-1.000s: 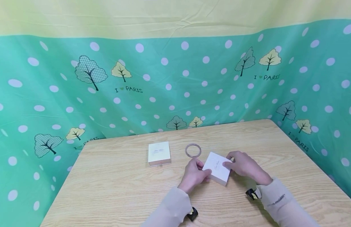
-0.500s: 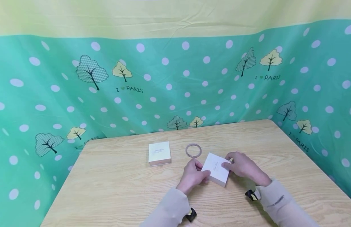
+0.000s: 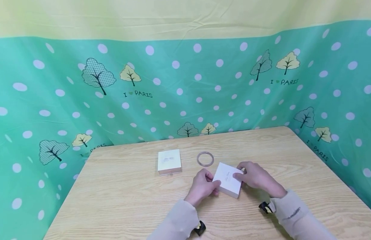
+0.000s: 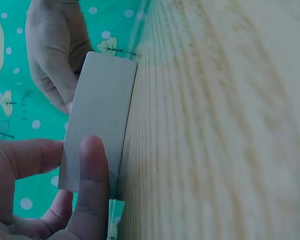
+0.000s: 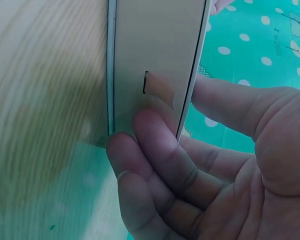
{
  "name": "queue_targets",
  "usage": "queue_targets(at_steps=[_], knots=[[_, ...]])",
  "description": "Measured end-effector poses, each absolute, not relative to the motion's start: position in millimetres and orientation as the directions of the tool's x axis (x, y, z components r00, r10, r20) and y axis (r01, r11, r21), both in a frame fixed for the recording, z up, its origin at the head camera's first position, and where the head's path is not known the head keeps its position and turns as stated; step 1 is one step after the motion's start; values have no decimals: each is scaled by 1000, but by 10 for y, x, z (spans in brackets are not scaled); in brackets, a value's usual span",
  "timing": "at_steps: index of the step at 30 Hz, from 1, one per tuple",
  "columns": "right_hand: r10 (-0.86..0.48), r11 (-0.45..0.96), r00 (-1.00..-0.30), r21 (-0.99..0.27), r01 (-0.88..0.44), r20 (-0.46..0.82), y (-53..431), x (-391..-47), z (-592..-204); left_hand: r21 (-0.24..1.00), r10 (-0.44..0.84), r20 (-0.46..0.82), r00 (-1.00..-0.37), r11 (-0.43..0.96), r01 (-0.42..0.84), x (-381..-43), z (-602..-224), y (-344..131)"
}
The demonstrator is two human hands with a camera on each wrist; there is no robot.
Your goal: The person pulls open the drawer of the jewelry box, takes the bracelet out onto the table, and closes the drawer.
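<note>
A small white gift box (image 3: 228, 180) with faint lettering on its lid lies on the table, turned at an angle. My left hand (image 3: 202, 186) holds its left side, thumb on the top edge and a finger against the plain side wall (image 4: 97, 110). From the right, my right hand (image 3: 256, 176) grips the box with its thumb on top. In the right wrist view its curled fingertips (image 5: 155, 132) touch the end face, beside a small ribbon tab (image 5: 159, 90) coming out of a slit. Just behind the box lies a pale purple bangle (image 3: 205, 159), touched by neither hand.
A second, similar white box (image 3: 169, 162) stands to the left of the bangle. The wooden table (image 3: 128, 200) ends at the back against a green polka-dot curtain (image 3: 161, 83). Black straps (image 3: 265, 207) sit at both cuffs.
The box and both hands have shifted slightly left and toward me. The grip looks the same. The bangle and second box rest where they were; the view has drifted a little.
</note>
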State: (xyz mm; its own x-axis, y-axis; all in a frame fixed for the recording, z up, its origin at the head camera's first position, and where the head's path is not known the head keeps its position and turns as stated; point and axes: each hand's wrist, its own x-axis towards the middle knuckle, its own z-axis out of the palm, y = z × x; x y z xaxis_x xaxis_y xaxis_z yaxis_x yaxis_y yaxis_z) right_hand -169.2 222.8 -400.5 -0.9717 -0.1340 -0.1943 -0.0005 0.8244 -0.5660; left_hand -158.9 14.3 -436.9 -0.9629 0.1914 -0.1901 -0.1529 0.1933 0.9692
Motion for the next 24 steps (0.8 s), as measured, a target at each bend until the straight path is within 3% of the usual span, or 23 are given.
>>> queue_targets(at_steps=[24], knots=[[-126,827,-976,-563,-5,-177,2134,-1662,-4032,969,212,-191,-958,195,-150,-1553,-4376,49]])
